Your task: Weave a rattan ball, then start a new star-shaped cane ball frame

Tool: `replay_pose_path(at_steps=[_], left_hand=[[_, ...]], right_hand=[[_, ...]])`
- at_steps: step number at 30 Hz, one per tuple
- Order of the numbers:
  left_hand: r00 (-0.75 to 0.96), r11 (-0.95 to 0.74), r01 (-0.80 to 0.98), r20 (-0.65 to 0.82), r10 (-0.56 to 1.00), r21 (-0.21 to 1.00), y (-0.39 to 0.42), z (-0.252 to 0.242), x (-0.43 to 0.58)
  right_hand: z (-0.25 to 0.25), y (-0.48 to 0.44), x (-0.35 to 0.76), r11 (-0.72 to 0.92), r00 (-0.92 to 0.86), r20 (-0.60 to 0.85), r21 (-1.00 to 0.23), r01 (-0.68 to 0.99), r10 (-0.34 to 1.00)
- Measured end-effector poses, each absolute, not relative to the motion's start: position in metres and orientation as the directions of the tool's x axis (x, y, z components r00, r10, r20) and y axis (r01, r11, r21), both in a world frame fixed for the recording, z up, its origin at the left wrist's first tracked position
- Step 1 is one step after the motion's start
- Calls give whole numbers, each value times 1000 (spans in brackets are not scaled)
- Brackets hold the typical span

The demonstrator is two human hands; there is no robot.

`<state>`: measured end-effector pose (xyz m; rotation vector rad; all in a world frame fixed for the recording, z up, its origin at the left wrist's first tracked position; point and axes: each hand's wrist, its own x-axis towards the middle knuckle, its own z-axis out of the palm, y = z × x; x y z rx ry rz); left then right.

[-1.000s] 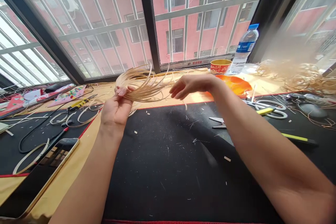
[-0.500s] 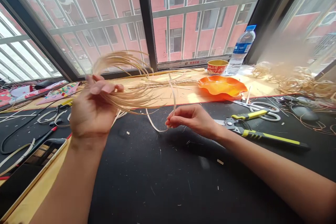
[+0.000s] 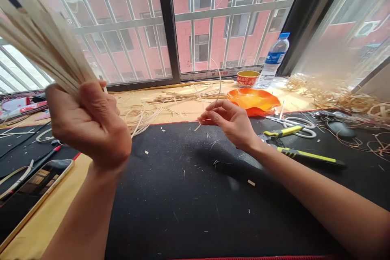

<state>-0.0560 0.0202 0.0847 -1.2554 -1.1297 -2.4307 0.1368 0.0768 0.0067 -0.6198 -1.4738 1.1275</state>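
My left hand (image 3: 91, 126) is closed round a bundle of thin pale strips (image 3: 45, 36), like split bamboo or rattan, raised at the upper left and fanning out above the fist. Over the black mat (image 3: 170, 203), my right hand (image 3: 233, 122) pinches a single pale strip (image 3: 219, 85) between thumb and fingertips. That strip curves upward above the fingers. Behind and between my hands lie loose curled strips (image 3: 141, 120) at the mat's far edge. Pliers with yellow and black handles (image 3: 307, 156) rest just right of my right wrist, which hides part of their head.
An orange wavy-edged dish (image 3: 254, 101), a red tin (image 3: 247, 79) and a water bottle (image 3: 274, 63) stand along the window. White-handled scissors (image 3: 300, 126) and coiled strips (image 3: 344, 93) lie at the right. A phone (image 3: 36, 199) is at the left.
My left hand has turned over and moved left, swinging the bundle from pointing right to pointing up and left. My right hand has risen slightly with its strip.
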Motion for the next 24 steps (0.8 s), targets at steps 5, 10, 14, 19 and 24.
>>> replay_pose_path(at_steps=[5,10,14,19,24], left_hand=[[-532,-665,618,846,40,419,28,87,-58],[-551,-635,675,829,-98,375,39,92,-71],[-558,-598,709,816,-150,374,47,96,-89],[-514,-542,750,850,-115,380,47,93,-96],[-539,-564,704,842,-31,431,43,91,-96]], right_hand=[[12,98,116,757,-535,551,-338,559,640],[39,121,51,786,-712,372,-88,612,596],[52,134,-4,815,-752,341,-79,574,563],[44,149,-38,843,-763,364,-161,514,534],[31,146,-6,834,-708,444,-336,438,550]])
